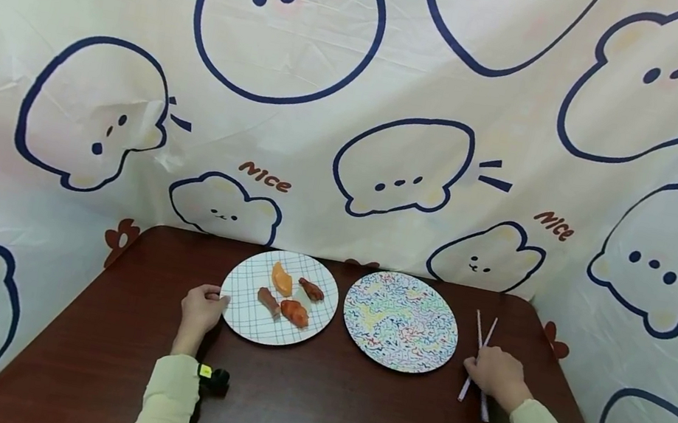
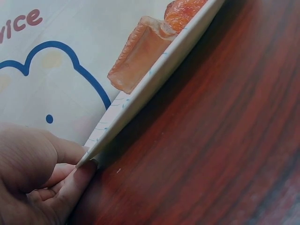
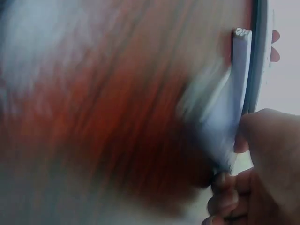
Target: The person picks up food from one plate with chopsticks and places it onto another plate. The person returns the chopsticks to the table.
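Observation:
My left hand (image 1: 203, 310) pinches the left rim of a white plate with a blue grid (image 1: 240, 318), thumb above and fingers beneath. In the left wrist view the plate rim runs slantwise above the table. On this plate lie an orange wedge-shaped piece (image 1: 282, 279), a small brown drumstick-like piece (image 1: 311, 290), a ridged brown piece (image 2: 140, 54) and a glossy red-orange piece (image 1: 294, 313). At the right, my right hand (image 1: 496, 375) holds a pair of pale chopsticks (image 3: 241, 70), crossed in the head view. Blur hides part of them in the right wrist view.
A second round plate with multicoloured squiggles (image 1: 401, 323) lies between the grid plate and the chopsticks. All stand on a dark brown wooden table (image 1: 344, 422). A cloth with bear drawings (image 1: 315, 155) hangs behind the table and along both sides.

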A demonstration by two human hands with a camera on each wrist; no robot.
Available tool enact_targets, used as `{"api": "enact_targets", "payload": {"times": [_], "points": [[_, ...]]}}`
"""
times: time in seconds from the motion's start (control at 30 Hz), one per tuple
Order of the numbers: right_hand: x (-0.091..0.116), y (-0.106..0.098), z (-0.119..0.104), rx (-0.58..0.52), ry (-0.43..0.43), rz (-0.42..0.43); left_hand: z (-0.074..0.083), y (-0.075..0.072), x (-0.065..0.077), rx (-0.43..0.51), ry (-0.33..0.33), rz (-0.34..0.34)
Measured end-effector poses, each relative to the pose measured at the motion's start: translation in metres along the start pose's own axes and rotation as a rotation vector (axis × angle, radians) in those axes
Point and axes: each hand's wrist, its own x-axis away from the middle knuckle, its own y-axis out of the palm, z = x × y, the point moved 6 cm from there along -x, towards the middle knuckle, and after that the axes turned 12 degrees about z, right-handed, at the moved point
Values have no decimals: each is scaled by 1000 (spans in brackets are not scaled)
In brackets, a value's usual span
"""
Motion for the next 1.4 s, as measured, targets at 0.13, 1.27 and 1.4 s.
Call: {"api": "enact_targets", "payload": {"times": [0.13, 1.27, 1.4], "points": [[1, 0, 5, -4, 11, -2, 2, 0, -1, 0, 11, 13], [-13, 7, 25, -147, -17, -15, 1, 1, 1, 5, 9, 6], [-13, 7, 21, -130, -72, -17, 1, 1, 1, 11, 0, 8]]}}
